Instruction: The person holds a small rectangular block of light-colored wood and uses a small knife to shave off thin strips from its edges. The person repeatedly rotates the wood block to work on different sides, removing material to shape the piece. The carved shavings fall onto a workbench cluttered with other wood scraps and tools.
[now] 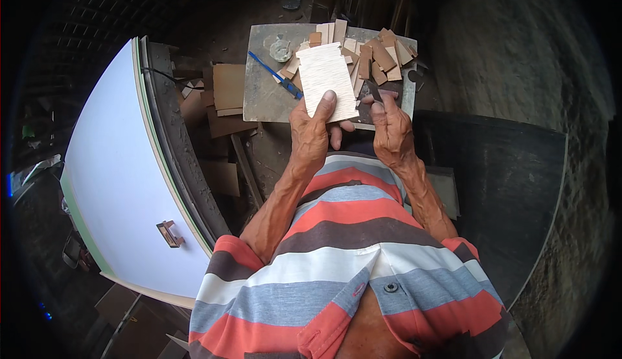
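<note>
A big white panel (123, 184) is lying along the left side of the scene, curving with the lens, and a small brown handle (170, 233) is sitting on it near its lower right edge. A dark flat board (512, 190) is filling the right side, well apart from the white one. Between them, at the near edge, the person's striped shirt (343, 255) in red, grey, brown and white is taking up the lower middle, with both forearms reaching out from it toward the far side.

Farther off, a grey square work slab (262, 97) is resting in the middle of the scene. A heap of small brown wood pieces (382, 58) is lying across its far right part, a blue-handled tool (274, 75) is lying slantwise on its left part, and a small round glass dish (280, 49) is sitting just beyond that tool. Flat brown cardboard offcuts (228, 90) are lying on the ground just left of the slab.

The left hand (311, 132) is holding a pale ribbed rectangular sheet (326, 77) over the near middle of the slab; the thumb is pressing on its face near the lower edge while the fingers are curling underneath it. The right hand (391, 129) is hovering just right of the sheet, its fingers pinched closed around a small dark blade-like tool (374, 91), whose tip is lying close to the sheet's right edge; whether it is touching cannot be told.
</note>
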`<action>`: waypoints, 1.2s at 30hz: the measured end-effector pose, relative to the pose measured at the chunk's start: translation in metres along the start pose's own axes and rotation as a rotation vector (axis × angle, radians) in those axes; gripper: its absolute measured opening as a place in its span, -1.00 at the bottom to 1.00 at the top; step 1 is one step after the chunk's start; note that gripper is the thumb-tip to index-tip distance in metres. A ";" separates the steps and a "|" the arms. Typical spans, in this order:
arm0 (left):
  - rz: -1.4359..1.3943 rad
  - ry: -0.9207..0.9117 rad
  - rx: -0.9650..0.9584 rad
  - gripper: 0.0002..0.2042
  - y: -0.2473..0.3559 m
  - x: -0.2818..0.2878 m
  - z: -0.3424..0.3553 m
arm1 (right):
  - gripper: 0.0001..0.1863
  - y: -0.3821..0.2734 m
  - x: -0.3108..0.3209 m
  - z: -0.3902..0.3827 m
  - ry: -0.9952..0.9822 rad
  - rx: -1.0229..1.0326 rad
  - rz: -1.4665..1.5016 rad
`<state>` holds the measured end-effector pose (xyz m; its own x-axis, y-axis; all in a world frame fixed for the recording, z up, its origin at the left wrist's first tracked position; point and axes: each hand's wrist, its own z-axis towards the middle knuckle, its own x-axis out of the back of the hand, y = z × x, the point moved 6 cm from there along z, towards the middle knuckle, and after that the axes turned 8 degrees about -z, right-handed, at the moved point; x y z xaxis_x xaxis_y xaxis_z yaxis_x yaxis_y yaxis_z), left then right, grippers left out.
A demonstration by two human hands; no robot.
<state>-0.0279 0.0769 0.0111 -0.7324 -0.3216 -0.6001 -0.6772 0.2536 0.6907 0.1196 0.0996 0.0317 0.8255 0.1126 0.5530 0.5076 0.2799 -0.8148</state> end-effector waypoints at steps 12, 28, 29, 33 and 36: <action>0.045 0.031 -0.077 -0.71 -0.005 -0.002 0.005 | -0.70 -0.011 -0.009 -0.002 0.134 0.296 -0.377; -0.127 0.129 0.029 -0.79 -0.016 0.000 -0.007 | -0.80 0.015 -0.025 -0.013 0.086 0.216 -0.308; -0.134 0.167 0.007 -0.79 -0.017 0.004 -0.005 | -0.82 0.015 -0.027 -0.015 0.037 0.182 -0.299; -0.162 0.074 0.037 -0.76 -0.017 0.006 -0.001 | -0.93 0.013 -0.011 -0.011 -0.008 0.086 -0.061; -0.204 0.079 0.086 -0.75 -0.018 0.005 0.003 | -0.92 0.002 -0.007 -0.005 0.055 0.112 -0.132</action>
<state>-0.0199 0.0729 -0.0056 -0.5747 -0.4436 -0.6877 -0.8164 0.2519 0.5197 0.1162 0.0946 0.0257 0.7670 0.0167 0.6414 0.5846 0.3936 -0.7094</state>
